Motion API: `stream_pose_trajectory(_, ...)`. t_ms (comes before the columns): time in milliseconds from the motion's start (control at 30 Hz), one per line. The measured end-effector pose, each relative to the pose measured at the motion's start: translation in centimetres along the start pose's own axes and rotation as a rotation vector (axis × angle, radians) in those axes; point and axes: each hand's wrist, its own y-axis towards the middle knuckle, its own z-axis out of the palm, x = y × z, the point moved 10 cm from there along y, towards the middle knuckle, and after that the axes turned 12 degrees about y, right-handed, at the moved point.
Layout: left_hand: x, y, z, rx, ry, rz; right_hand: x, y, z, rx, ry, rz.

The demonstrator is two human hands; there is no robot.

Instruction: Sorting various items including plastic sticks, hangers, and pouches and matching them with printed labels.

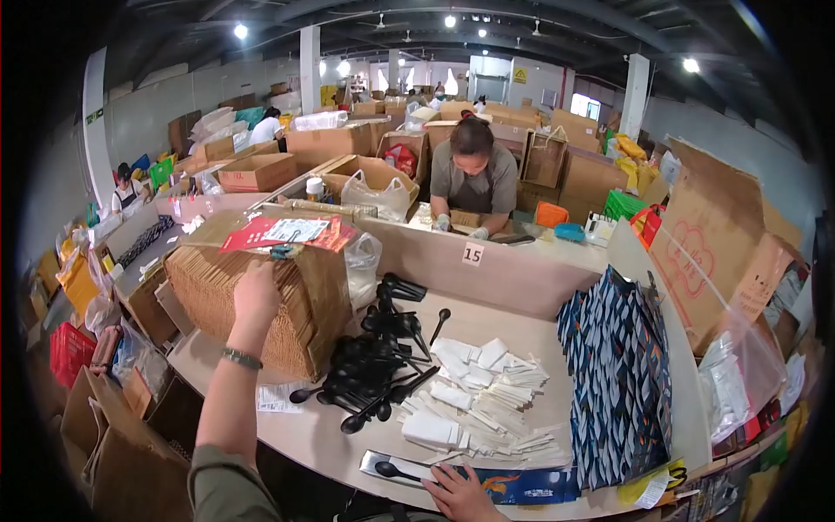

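Observation:
My left hand [258, 291] is raised at the near face of a thick stack of brown paper pieces [230, 296]. Its fingers are curled and closed, and the fingertips are hidden against the stack, so what they hold does not show. My right hand [461, 494] lies at the front table edge with fingers spread over a flat blue printed packet [531, 487]. Beside its fingertips, a black plastic spoon [391, 471] rests on a pale strip. Black spoons [357, 374] are heaped right of the stack. White paper packets [470, 391] lie scattered in the middle.
Folded dark blue patterned packets [617, 383] stand in rows on the right. Red printed sheets [291, 233] lie on the brown stack. A low partition [522, 278] separates a co-worker [474, 174] at the far side. Large cardboard boxes [722, 252] rise at the right.

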Motion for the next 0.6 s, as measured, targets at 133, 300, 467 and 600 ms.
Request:
stream_pose_trajectory(133, 7.1, -10.8, 1.2, -0.353, -0.679, -0.273, 1.5, -0.4, -1.1, -0.110, 0.099, 0.049)
stream_pose_trajectory(300, 0.3, -23.5, 15.7, 0.399, -1.311, -0.253, -2.1, -0.4, 0.4, -0.191, 0.167, 0.044)
stream_pose_trajectory(467, -10.1, -28.6, 11.8, 0.893, -1.261, 0.259, -2.0, 1.0, -2.4, -0.067, 0.232, 0.105)
stream_pose_trajectory(600, -10.4, -26.4, 13.5, 0.793, -0.846, 0.426, -2.8, 1.8, -2.0, -0.019, 0.138, 0.092)
